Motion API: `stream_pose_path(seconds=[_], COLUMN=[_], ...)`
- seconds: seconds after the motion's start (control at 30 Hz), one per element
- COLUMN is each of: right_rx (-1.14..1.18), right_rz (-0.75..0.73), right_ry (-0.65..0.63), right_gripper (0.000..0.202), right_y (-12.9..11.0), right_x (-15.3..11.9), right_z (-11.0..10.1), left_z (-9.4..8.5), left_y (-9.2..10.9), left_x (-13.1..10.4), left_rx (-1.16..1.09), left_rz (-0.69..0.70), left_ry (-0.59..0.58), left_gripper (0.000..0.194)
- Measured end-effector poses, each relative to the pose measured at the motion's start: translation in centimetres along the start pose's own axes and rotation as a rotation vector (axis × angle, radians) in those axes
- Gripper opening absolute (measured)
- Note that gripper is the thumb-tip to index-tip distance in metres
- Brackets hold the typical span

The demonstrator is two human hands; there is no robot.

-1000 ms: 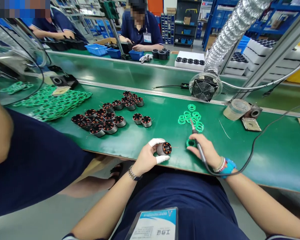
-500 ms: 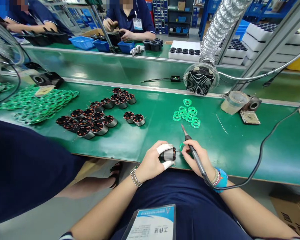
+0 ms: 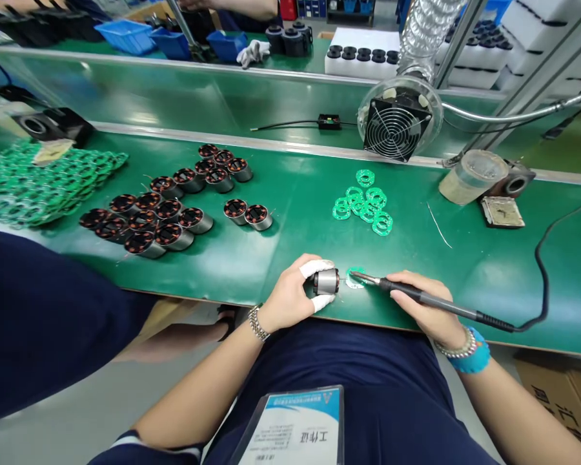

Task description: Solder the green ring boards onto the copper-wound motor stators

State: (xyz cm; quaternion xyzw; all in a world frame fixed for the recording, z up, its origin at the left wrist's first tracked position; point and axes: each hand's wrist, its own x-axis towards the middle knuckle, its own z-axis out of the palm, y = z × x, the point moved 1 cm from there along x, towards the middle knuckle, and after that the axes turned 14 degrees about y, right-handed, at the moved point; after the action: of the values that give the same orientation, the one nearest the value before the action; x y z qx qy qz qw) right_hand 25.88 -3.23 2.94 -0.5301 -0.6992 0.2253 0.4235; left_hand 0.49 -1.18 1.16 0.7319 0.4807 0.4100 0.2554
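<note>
My left hand (image 3: 288, 292), with white covers on its thumb and a finger, is closed around a metal motor stator (image 3: 326, 282) lying on its side near the bench's front edge. A thin wire sticks out of the stator's right end. Just right of it, a green ring-shaped circuit board (image 3: 354, 283) lies on the bench. In my right hand (image 3: 428, 307) is a soldering iron (image 3: 423, 297), held like a pen and pointing left. Its tip is over or on the ring board; contact is hard to tell. Several more ring boards (image 3: 368, 211) lie loosely grouped farther back.
Rows of stators (image 3: 174, 236) stand to the left, beside a large pile of green boards (image 3: 53, 187). A fan (image 3: 392, 129) hangs at the back. At right are a clear tub (image 3: 472, 177), a solder wire (image 3: 438, 226) and an iron stand (image 3: 516, 177). The iron's cord (image 3: 542, 271) crosses the right side.
My right hand has moved right, letting go of the ring board, which now lies flat beside the stator. The iron has swung down, its tip now at the board. The view has tilted down.
</note>
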Motion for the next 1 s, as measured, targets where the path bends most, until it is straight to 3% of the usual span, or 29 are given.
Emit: stream_pose_path(seconds=[0.13, 1.0], right_rx=[0.056, 0.036], right_rz=[0.049, 0.01], right_ry=[-0.054, -0.013], right_gripper=[0.015, 0.014], right_y=[-0.13, 0.1], right_x=[0.21, 0.15], right_z=[0.47, 0.33], left_z=[0.0, 0.13], left_y=[0.04, -0.16], left_x=[0.22, -0.03], left_rx=[0.011, 0.03], left_rz=[-0.008, -0.016], left_ry=[-0.01, 0.002], left_gripper=[0.044, 0.044])
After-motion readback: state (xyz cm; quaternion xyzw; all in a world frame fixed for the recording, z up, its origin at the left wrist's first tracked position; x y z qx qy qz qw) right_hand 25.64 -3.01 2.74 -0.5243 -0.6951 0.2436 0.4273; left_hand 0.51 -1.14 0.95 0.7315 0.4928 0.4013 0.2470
